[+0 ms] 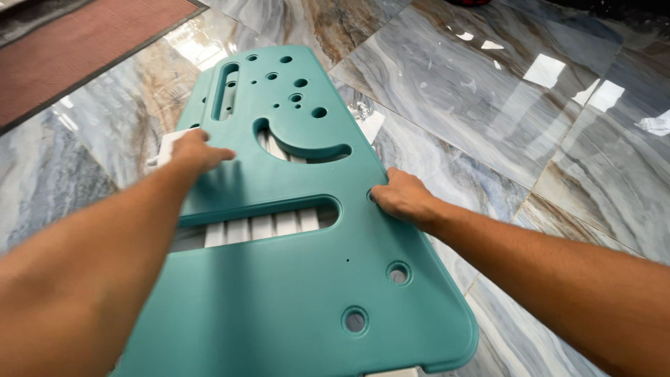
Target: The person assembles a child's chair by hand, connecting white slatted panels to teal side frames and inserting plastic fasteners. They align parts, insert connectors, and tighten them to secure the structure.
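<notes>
Teal panel: from the head view I see a large teal plastic panel lying over the marble floor, its rounded narrow end pointing away from me and its wide end nearest the camera.
Panel surface: I count round holes near the far end, a long slot by the left edge, a curved cut-out in the middle, a wide slot below it, and larger ringed holes near the right corner.
White slats: white slats show through the wide slot and the curved cut-out, beneath the panel.
Left hand: my left hand lies at the panel's left edge, fingers spread flat on the teal face, just beside a white piece that juts out there.
Right hand: my right hand is curled on the right edge, thumb on top; I cannot tell how far the fingers wrap under.
Rug: a reddish rug lies at the upper left on the floor, well apart from the panel.
</notes>
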